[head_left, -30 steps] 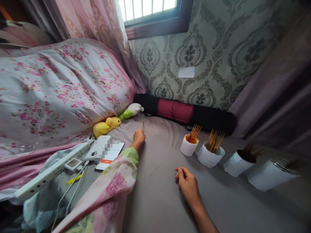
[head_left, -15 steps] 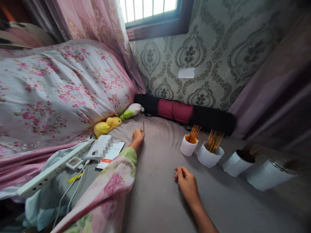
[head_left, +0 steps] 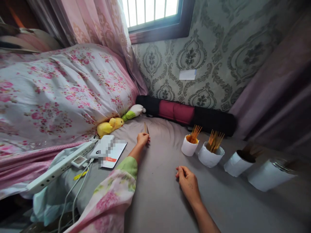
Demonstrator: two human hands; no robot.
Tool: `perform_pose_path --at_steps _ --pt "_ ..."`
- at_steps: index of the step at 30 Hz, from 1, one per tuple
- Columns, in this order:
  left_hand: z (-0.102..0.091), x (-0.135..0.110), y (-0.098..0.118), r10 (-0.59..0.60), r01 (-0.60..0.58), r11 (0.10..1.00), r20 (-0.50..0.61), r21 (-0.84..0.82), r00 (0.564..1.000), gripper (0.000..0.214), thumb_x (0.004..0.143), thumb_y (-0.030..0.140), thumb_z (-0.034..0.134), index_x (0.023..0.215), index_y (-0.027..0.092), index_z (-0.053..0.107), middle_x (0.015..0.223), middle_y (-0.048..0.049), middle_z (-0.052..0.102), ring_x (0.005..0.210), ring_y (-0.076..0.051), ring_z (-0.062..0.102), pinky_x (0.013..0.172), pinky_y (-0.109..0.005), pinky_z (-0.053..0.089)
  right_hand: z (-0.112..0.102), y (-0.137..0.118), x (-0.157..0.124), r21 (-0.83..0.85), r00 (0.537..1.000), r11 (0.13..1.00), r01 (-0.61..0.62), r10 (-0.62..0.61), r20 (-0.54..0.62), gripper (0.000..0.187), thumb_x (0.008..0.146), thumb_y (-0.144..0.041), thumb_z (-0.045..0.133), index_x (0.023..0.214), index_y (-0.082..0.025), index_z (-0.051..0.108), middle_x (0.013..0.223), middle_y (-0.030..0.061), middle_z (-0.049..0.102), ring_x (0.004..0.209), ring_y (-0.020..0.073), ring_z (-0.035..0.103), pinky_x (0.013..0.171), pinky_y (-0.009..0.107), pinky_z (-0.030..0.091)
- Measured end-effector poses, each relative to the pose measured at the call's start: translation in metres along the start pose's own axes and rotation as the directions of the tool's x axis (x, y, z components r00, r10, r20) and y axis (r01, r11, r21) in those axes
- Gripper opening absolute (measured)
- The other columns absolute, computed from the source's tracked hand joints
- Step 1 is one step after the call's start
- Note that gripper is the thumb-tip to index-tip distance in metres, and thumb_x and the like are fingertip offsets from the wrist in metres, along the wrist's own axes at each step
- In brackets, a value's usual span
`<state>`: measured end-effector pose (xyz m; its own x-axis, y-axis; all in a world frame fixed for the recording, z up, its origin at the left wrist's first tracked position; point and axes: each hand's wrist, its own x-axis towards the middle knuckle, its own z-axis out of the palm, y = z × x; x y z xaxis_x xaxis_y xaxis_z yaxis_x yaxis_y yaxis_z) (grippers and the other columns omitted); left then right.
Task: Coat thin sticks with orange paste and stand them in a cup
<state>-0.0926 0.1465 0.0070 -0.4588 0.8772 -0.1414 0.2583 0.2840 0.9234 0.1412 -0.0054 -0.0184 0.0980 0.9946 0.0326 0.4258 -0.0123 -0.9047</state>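
Just left of centre in the frame, I have the left hand point(head_left: 143, 139) with its fingertips pinched around the lower part of a thin stick point(head_left: 145, 127), which points up from the grip; whether a second lies beside it, I cannot tell. At lower centre-right, the right hand point(head_left: 187, 181) is loosely curled, thumb near forefinger, over the grey sheet point(head_left: 157, 200); I see nothing in it, but cannot tell whether the curled fingers hide something. At right, a row of four containers begins with a small white tub point(head_left: 189, 149), orange inside, and a wider white tub point(head_left: 210, 159), both with sticks standing in them; a dark-mouthed container point(head_left: 238, 165) and a metal-rimmed can point(head_left: 269, 178) follow, their contents blurred. I judge the chief hazard to be the low pinch: should the fingertips loosen, the stick could tilt or drop onto the sheet. The cloth looks soft, so pressure beside the row could tip a tub and scatter its sticks. The right hand is nearest the small white tub, and a careless sweep toward the right edge might knock it. At lower left, the loose floral sleeve point(head_left: 109, 200) lies close to the phone point(head_left: 120, 150) and the white cables point(head_left: 77, 194); pulled back, it could catch them.
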Motion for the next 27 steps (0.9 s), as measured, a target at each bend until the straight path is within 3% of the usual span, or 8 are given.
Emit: perform_pose_path --at_steps 5,10,18,27 --pt "0.006 -0.027 -0.004 -0.048 0.085 0.912 0.103 -0.401 0.994 0.006 0.078 0.013 0.053 0.073 0.01 0.054 0.061 -0.0038 0.06 0.048 -0.006 0.055 0.052 -0.019 0.047 0.0 0.002 0.001 -0.012 1.0 1.0 0.025 -0.025 0.003 0.04 0.081 -0.048 0.039 0.079 -0.015 0.062 0.061 0.0045 0.061 0.051 0.0143 0.053 0.05 0.024 0.037" --pt "0.01 -0.053 -0.009 -0.061 0.187 0.767 0.22 -0.614 0.974 0.006 0.074 0.009 0.06 0.071 0.009 0.056 0.061 -0.0048 0.06 0.048 -0.006 0.055 0.05 -0.017 0.047 0.001 0.005 0.0 0.003 0.999 0.999 0.036 -0.036 -0.005 0.039 0.082 -0.046 0.038 0.08 -0.015 0.061 0.061 0.0049 0.061 0.049 0.0137 0.052 0.048 0.023 0.036" --pt "0.012 -0.093 -0.01 -0.062 0.311 0.646 0.358 -0.697 0.932 0.014 0.074 -0.003 0.055 0.08 0.008 0.061 0.068 -0.0049 0.062 0.057 -0.005 0.057 0.058 -0.015 0.048 0.001 0.005 -0.001 0.017 0.999 0.999 0.043 -0.043 -0.028 0.037 0.082 -0.044 0.039 0.081 -0.015 0.062 0.06 0.0042 0.061 0.047 0.0128 0.051 0.046 0.023 0.036" --pt "0.025 -0.136 -0.022 0.043 0.294 0.629 0.41 -0.72 0.911 0.014 0.072 0.009 0.061 0.087 0.008 0.063 0.07 -0.0043 0.061 0.053 -0.005 0.053 0.049 -0.015 0.042 0.001 0.002 -0.002 0.085 1.0 0.996 0.016 -0.014 -0.027 0.036 0.083 -0.043 0.04 0.082 -0.014 0.061 0.061 0.0033 0.059 0.045 0.011 0.049 0.043 0.022 0.036"
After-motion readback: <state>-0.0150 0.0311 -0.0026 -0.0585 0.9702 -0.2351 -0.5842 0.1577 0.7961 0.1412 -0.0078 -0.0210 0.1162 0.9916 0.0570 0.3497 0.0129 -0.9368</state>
